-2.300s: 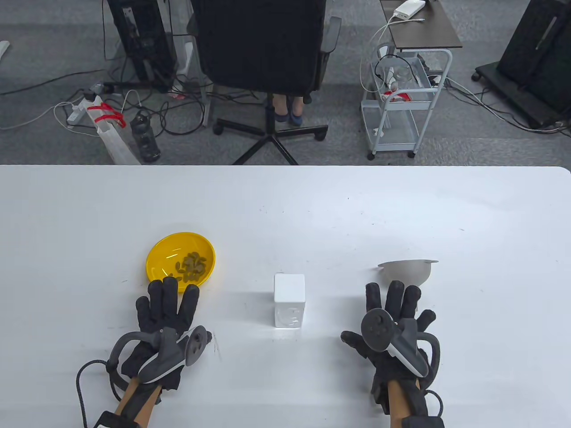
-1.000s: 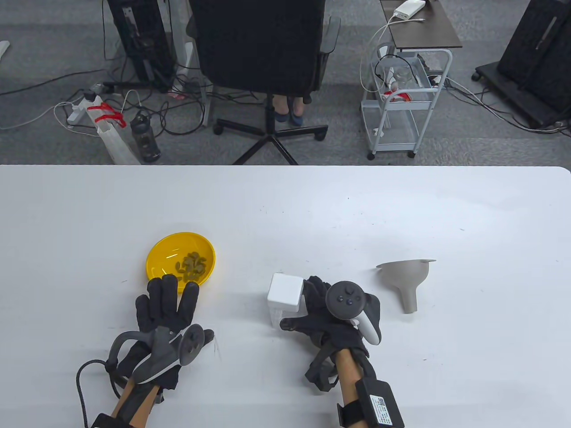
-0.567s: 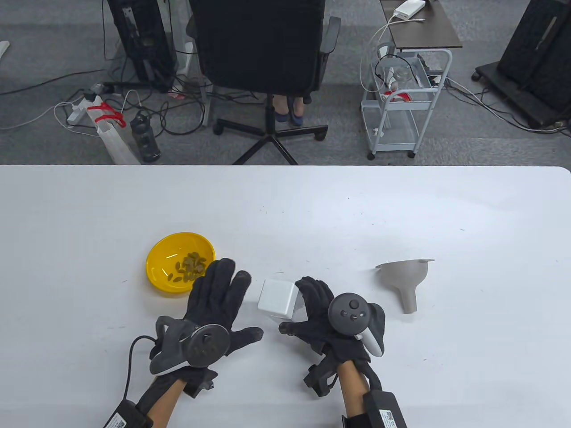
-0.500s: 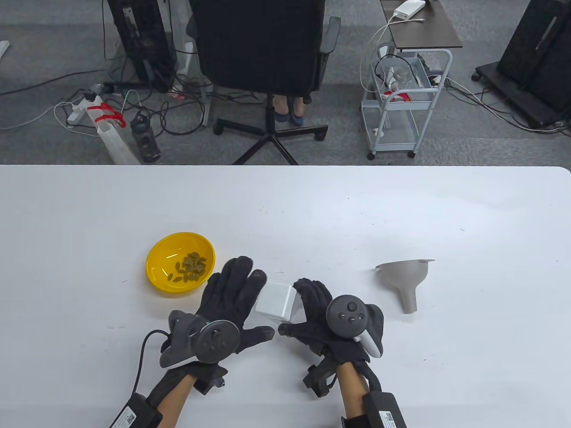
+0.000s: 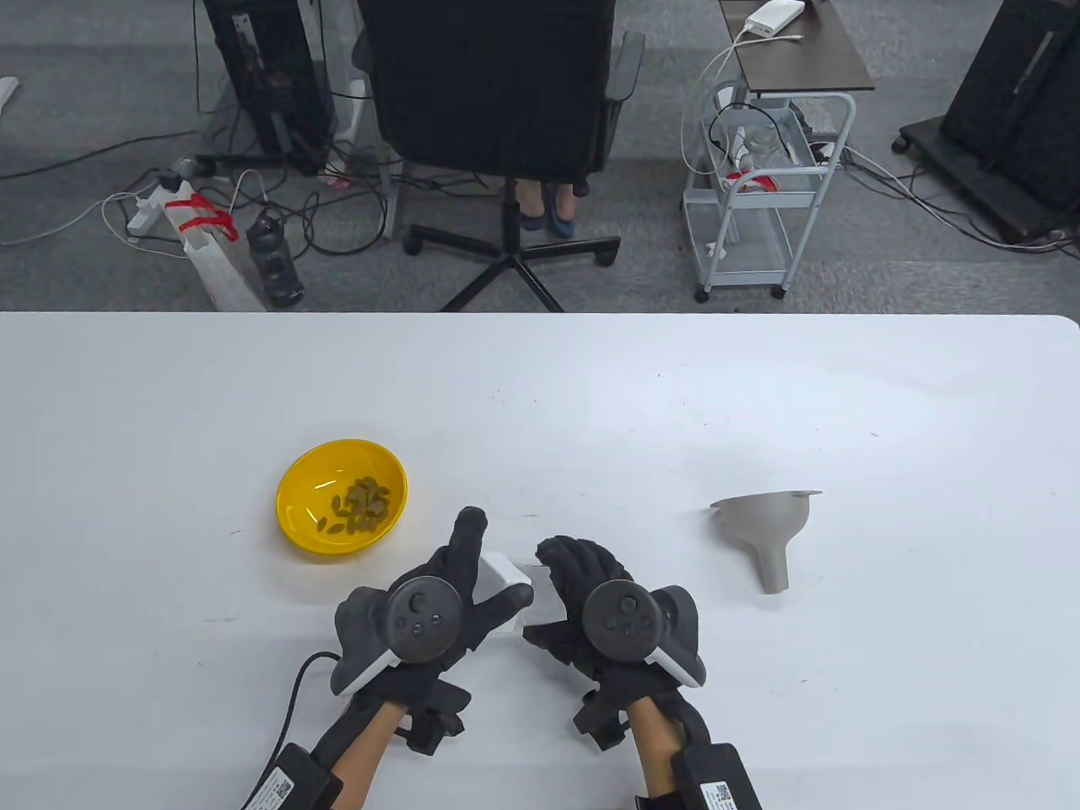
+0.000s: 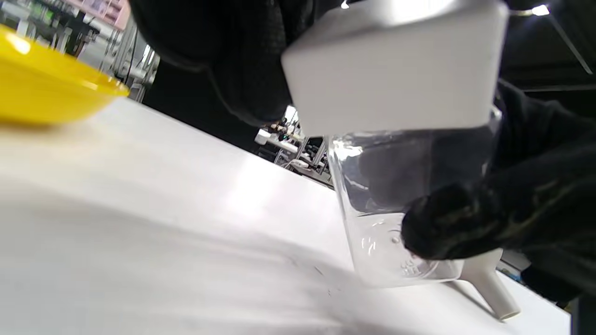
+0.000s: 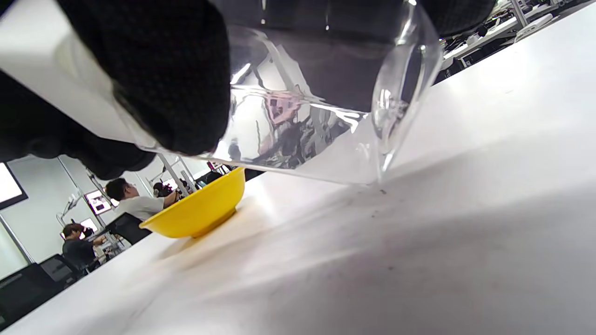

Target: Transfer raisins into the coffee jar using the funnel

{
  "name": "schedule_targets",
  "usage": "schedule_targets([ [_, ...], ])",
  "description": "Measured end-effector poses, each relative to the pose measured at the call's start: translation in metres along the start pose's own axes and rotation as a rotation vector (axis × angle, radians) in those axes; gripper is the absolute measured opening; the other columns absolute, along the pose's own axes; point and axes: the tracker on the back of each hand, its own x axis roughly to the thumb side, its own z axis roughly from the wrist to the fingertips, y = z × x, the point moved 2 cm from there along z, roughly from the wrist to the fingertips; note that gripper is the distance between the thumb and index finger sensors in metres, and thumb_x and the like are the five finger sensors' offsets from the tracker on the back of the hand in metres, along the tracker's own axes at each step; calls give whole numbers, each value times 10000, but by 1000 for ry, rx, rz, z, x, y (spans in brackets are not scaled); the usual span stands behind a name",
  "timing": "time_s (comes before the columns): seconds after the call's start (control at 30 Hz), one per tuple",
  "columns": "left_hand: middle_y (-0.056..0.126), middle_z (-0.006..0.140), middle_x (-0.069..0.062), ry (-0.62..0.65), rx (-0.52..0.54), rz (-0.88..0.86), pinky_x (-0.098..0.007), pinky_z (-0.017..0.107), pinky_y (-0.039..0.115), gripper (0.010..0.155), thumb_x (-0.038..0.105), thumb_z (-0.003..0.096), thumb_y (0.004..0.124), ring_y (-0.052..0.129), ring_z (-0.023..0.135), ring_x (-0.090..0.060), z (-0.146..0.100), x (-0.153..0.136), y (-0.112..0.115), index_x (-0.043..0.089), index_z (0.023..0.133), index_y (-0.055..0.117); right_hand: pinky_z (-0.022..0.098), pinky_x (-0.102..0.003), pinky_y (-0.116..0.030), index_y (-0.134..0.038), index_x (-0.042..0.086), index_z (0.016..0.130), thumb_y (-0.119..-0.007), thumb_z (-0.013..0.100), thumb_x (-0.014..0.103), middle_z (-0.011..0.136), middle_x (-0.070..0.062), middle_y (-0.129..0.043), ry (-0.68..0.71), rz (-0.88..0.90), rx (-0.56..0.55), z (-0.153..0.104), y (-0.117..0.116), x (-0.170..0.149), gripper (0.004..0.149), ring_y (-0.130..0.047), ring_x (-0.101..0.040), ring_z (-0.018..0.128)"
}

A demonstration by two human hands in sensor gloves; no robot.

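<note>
The coffee jar (image 5: 509,582), clear and square with a white lid (image 6: 391,70), is tilted with its lid toward the left, between both hands. My left hand (image 5: 496,561) grips the lid, with its fingers (image 6: 242,60) wrapped over the lid. My right hand (image 5: 544,595) holds the clear body (image 7: 302,116), thumb (image 6: 451,228) on its near face. The jar's low corner is at the table; I cannot tell if it touches. The raisins (image 5: 359,509) lie in the yellow bowl (image 5: 295,506) to the left. The grey funnel (image 5: 768,527) lies on its side to the right.
The white table (image 5: 591,396) stretches wide behind the hands. The yellow bowl also shows in the left wrist view (image 6: 46,88) and in the right wrist view (image 7: 200,209). The funnel's spout (image 6: 489,288) lies behind the jar. An office chair (image 5: 498,101) stands beyond the far edge.
My right hand left the funnel, took the jar and tilted it leftward. My left hand came over from beside the bowl and closed on the lid.
</note>
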Motion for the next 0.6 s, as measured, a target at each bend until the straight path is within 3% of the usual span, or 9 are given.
schedule_targets([
  [0.07,794,1054,-122,20,-25,-52,-520,655,709,969,787,554,485,909,802,-318,0,-5,2,157,1246,232,734,-693,-556,-347,244,1079,-959,448,436,1143,-171,-499,-19,-21,-12,0,0,-2,900,-556,-488,1031],
  [0.13,312,1328,-188,129,-91,-125,-630,798,514,917,748,565,551,588,1147,-415,-3,-6,7,324,1220,69,733,-695,-551,-344,239,1082,-956,452,431,1143,-178,-495,-40,6,-15,0,3,-7,899,-551,-495,1029],
  [0.2,148,1348,-105,214,-124,-146,-656,833,423,901,670,553,712,451,1219,-417,-5,-6,8,455,1177,98,731,-696,-556,-348,237,1084,-956,451,431,1139,-179,-505,-41,42,-19,-2,4,-9,899,-554,-498,1026],
  [0.3,286,1349,-17,239,-73,-114,-606,842,477,840,535,562,809,589,1184,-304,-6,-4,8,504,1172,232,726,-695,-565,-351,232,1088,-956,452,429,1141,-184,-501,-40,74,-23,-4,6,-11,899,-556,-502,1023],
  [0.37,354,1335,-32,233,-63,-111,-569,834,527,832,533,549,825,685,1118,-265,-6,-4,8,491,1172,276,722,-695,-571,-355,230,1089,-956,452,427,1140,-182,-509,-34,49,-9,-3,6,-11,898,-557,-499,1026],
  [0.43,503,1242,-155,185,-40,-79,-534,794,599,842,594,567,766,805,959,-201,-5,-6,8,372,1213,275,720,-694,-574,-353,231,1090,-956,451,428,1144,-180,-504,-35,31,5,-4,6,-12,901,-556,-495,1031],
  [0.5,675,1115,-124,144,-14,-66,-512,742,657,873,702,569,632,873,833,-144,-4,-12,9,238,1232,307,719,-694,-575,-351,228,1092,-956,451,426,1140,-181,-511,-48,44,-18,-4,9,-14,903,-555,-498,1029],
  [0.57,723,1076,-106,122,-46,-106,-526,730,660,910,733,562,591,895,795,-157,-3,-13,11,203,1237,289,718,-694,-573,-351,224,1094,-953,452,430,1141,-183,-508,-48,40,-12,-4,9,-14,904,-555,-501,1026],
  [0.6,666,1127,-135,122,-85,-128,-556,752,621,944,745,556,580,859,864,-208,-4,-12,14,201,1240,225,717,-692,-578,-346,221,1096,-946,456,438,1139,-187,-508,-50,38,-11,-4,9,-14,904,-559,-502,1023],
])
